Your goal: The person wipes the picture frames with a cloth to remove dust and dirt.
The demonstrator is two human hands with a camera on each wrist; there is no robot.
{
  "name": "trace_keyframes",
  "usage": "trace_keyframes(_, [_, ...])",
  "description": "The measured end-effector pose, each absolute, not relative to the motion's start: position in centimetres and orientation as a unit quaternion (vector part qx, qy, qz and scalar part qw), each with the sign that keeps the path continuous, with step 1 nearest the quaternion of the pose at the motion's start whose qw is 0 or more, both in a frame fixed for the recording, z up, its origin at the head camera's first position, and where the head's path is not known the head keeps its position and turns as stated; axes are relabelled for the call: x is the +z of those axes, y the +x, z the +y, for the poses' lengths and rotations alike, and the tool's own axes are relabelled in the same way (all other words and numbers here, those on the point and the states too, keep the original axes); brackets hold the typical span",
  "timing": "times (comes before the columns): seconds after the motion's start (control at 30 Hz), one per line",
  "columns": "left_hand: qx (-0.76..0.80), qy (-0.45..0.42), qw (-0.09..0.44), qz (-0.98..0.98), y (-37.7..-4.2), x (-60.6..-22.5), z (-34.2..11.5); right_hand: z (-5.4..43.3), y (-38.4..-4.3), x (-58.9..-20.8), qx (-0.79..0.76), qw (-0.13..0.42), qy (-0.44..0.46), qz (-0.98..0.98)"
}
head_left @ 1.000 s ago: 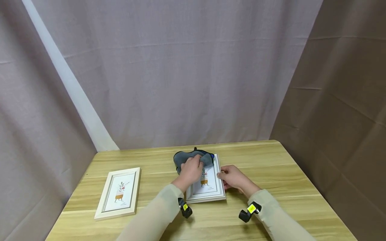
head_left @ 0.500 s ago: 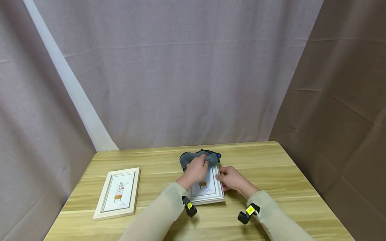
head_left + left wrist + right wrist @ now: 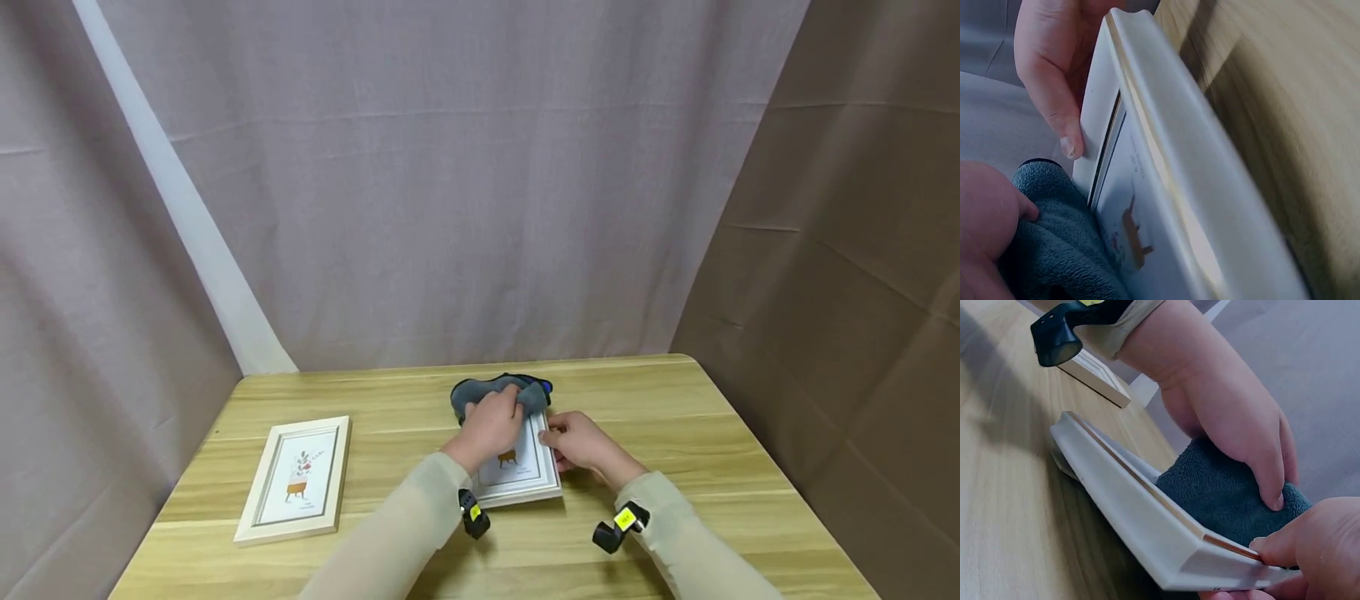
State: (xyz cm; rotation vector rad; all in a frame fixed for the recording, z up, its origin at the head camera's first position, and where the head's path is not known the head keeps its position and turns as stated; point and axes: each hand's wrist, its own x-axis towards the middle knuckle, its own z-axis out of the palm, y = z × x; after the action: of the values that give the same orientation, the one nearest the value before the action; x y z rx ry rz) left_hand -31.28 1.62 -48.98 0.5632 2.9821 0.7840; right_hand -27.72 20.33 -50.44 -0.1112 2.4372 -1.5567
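Note:
My left hand (image 3: 491,425) pinches a grey-blue fleecy cloth (image 3: 534,398) with dark edging and presses it onto the upper part of a white picture frame (image 3: 552,475). The cloth covers the top of the picture, leaving the orange pot drawing partly visible. On the frame's right side, my right hand (image 3: 583,442) grips the rim, thumb on top and fingers underneath, as the right wrist view shows. That view also has the left thumb and fingers bunched into the cloth (image 3: 1216,487). From the left wrist view, the frame's outer edge (image 3: 1179,125) runs just over the wood.
A second framed picture (image 3: 341,475) of the same drawing, with a cream border, lies at the left of the wooden table (image 3: 637,383). Grey curtains (image 3: 480,208) hang behind the table, and a brown one (image 3: 840,250) hangs at the right.
My left hand and the cloth have shifted right across the top of the frame, mostly in the first half second. My right hand keeps its grip on the rim.

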Motion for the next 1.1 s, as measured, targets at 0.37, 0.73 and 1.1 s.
trace_keyframes(0.37, [0.2,0.181,0.001,0.963,-31.3,-48.4,1.2,20.1,-27.6,-50.4,-0.537,0.123,-0.021,0.835])
trace_keyframes(0.73, [0.202,0.171,0.017,0.964,-31.5,-47.6,-0.6,20.1,-28.1,-50.6,-0.544,0.118,-0.024,0.831])
trace_keyframes(1.1, [0.203,0.155,0.044,0.966,-31.9,-47.4,-3.3,19.6,-28.7,-50.4,-0.526,0.114,-0.014,0.842])
